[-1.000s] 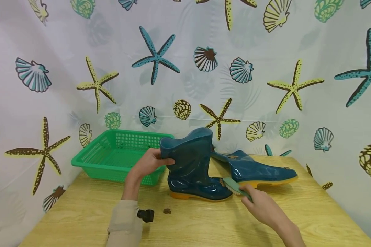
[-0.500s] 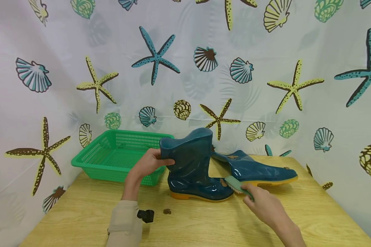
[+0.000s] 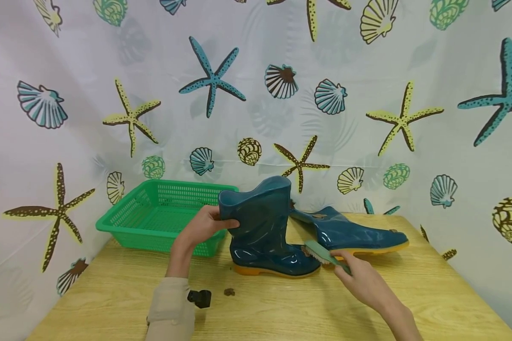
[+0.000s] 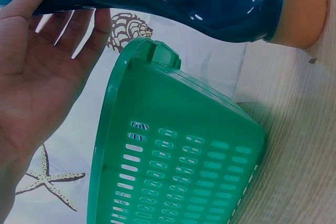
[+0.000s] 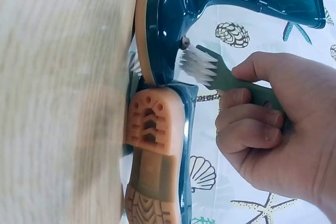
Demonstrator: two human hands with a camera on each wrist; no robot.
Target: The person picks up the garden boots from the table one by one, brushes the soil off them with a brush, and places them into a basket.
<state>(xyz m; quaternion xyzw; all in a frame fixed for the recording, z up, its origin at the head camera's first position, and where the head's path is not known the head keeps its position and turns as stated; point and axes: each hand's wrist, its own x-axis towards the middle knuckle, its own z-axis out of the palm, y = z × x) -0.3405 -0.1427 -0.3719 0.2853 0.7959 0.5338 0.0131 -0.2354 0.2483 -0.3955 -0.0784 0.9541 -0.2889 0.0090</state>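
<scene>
A dark blue rubber boot (image 3: 260,232) with an orange sole stands upright on the wooden table. My left hand (image 3: 206,225) grips its shaft near the top, thumb on the near side and fingers behind. In my right hand (image 3: 362,282) is a green scrub brush (image 5: 226,74), fingers curled round its handle. The pale bristles (image 5: 197,66) are at the boot's toe, right by a brown clump of mud (image 5: 185,42). A second blue boot (image 3: 358,234) lies on its side at the right, its patterned sole (image 5: 152,150) showing in the right wrist view.
A green perforated plastic basket (image 3: 166,213) stands behind my left hand. A small brown crumb (image 3: 229,292) lies on the table (image 3: 273,317) in front of the upright boot. Brown patches sit on the lying boot. A curtain (image 3: 239,123) printed with starfish and shells hangs behind.
The brush has shifted slightly to and fro at the boot's toe, pulling off the mud and then back over it. My left hand keeps its hold on the shaft. The view has drifted slightly.
</scene>
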